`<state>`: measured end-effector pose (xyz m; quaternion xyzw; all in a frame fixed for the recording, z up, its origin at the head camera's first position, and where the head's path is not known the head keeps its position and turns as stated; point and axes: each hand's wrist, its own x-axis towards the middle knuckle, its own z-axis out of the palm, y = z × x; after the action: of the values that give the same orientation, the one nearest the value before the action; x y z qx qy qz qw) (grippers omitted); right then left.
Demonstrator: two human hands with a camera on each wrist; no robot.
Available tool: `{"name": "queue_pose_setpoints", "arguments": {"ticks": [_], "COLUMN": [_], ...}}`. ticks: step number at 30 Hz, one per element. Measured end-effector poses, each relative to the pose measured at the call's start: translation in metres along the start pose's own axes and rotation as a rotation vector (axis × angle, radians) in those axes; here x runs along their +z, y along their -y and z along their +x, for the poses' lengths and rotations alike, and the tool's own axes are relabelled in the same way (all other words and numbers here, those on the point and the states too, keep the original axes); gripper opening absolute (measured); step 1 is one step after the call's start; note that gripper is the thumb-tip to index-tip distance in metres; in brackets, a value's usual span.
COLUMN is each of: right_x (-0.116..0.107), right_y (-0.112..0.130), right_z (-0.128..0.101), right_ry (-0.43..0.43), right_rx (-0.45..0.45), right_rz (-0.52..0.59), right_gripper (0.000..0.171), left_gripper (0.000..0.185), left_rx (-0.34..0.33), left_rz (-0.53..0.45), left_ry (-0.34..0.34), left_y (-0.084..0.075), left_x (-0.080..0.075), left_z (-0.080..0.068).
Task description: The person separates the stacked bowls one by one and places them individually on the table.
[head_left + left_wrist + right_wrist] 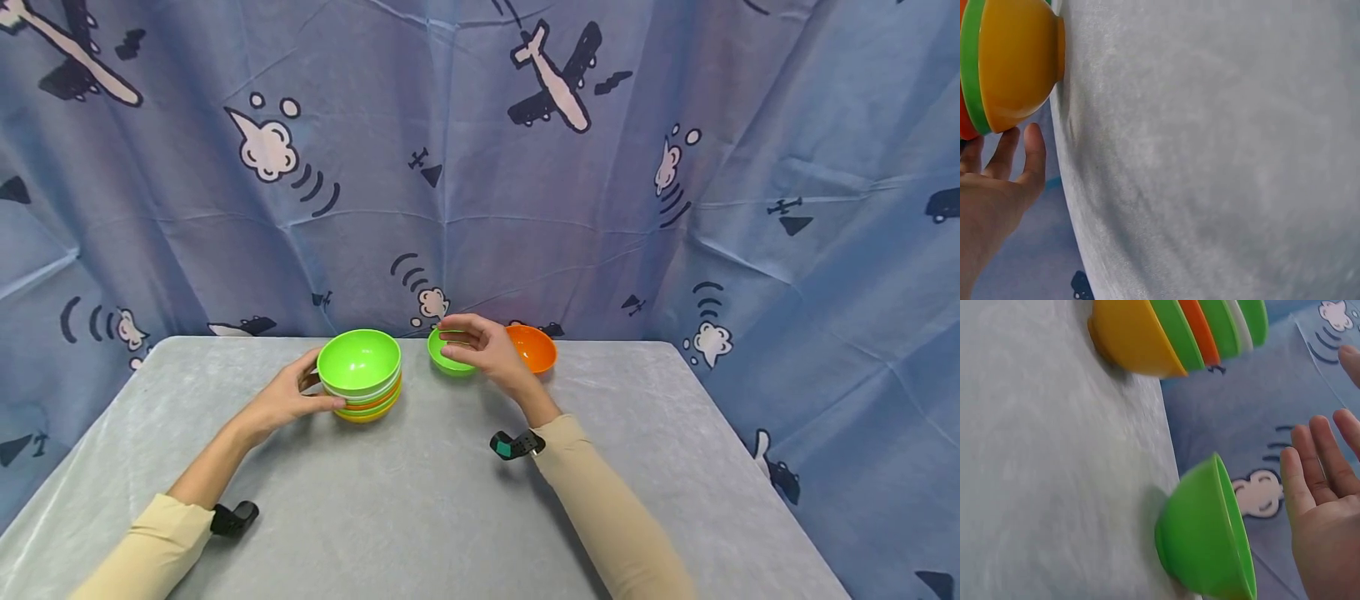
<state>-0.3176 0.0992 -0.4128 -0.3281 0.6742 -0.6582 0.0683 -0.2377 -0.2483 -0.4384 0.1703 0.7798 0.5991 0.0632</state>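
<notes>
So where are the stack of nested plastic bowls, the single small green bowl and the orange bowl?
Stack of nested plastic bowls (360, 360), head view, inside of the top green bowl.
Single small green plastic bowl (1200, 540), right wrist view, outer wall.
Orange plastic bowl (534, 347), head view, inside.

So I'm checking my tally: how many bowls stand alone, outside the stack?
2: a green bowl under the right hand, and an orange bowl just right of it. None seem hidden.

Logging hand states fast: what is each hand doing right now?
Left hand: grips the side of the stack of bowls.
Right hand: open, fingers relaxed over the small green bowl, holding nothing.
</notes>
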Motion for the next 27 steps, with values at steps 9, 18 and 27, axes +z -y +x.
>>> {"name": "queue_pose_setpoints", "arguments": {"ticks": [9,18,27], "right_x": [0.025,0.043,0.061], "right_y": [-0.006,-0.009,-0.012], "right_z": [0.01,0.016,0.021], "right_ry": [0.071,0.119,0.146], "right_rx": [0.003,0.029,0.068], "right_rz": [0.035,0.034,0.022], "right_gripper": [0.05,0.063,0.08], "left_gripper": [0.088,0.087,0.087], "left_rx": [-0.012,-0.011,-0.018], "left_rz": [0.013,0.001,0.016], "left_ry": [0.002,0.011,0.004], "left_y": [-0.001,-0.002,-0.001], "left_x": [0.0,0.0,0.001], "left_z": [0.0,0.0,0.0]}}
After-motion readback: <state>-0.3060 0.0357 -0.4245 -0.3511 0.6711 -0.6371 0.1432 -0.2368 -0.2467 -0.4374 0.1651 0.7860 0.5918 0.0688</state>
